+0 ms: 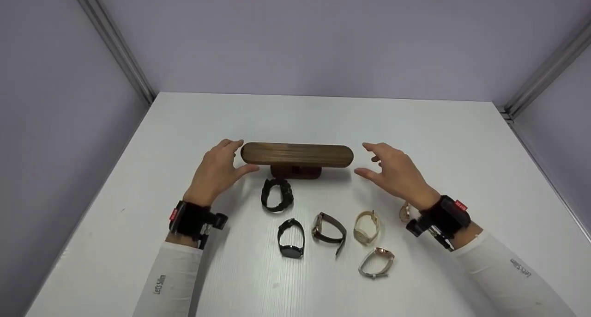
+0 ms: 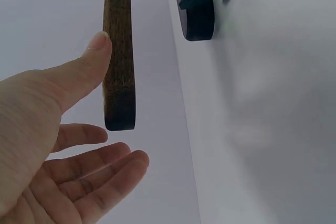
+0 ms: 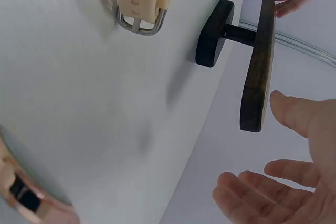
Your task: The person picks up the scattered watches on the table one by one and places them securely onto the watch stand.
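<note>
White tabletop (image 1: 438, 137), enclosed by pale lilac walls with grey aluminium corner rails, carries all items. A wooden watch display stand (image 1: 297, 155) sits between the two hands: an oblong, round-ended bar on a short post and dark oval base (image 1: 295, 172).

Left hand (image 1: 218, 171): fingers relaxed and spread, gripping nothing. The left wrist view shows the thumb tip (image 2: 100, 45) at the side of the bar's left end, touching or nearly so; contact cannot be confirmed. The remaining fingers lie below the bar end, apart from it.

Right hand (image 1: 397, 173): fingers straight and slightly spread, gripping nothing. It is near the bar's right end with a visible gap.

Six watches lie on the near side of the stand, between the forearms:
- black chunky watch (image 1: 277, 194), just in front of the base, nearer the left hand;
- black round watch (image 1: 291, 238);
- brown-strap watch (image 1: 328, 231);
- cream-strap watch (image 1: 366, 227);
- rose-gold watch (image 1: 377, 260), nearest the person;
- a further rose-gold watch (image 1: 405, 211), partly hidden under the right wrist.

Each wrist wears a black camera mount over a white sleeve.
</note>
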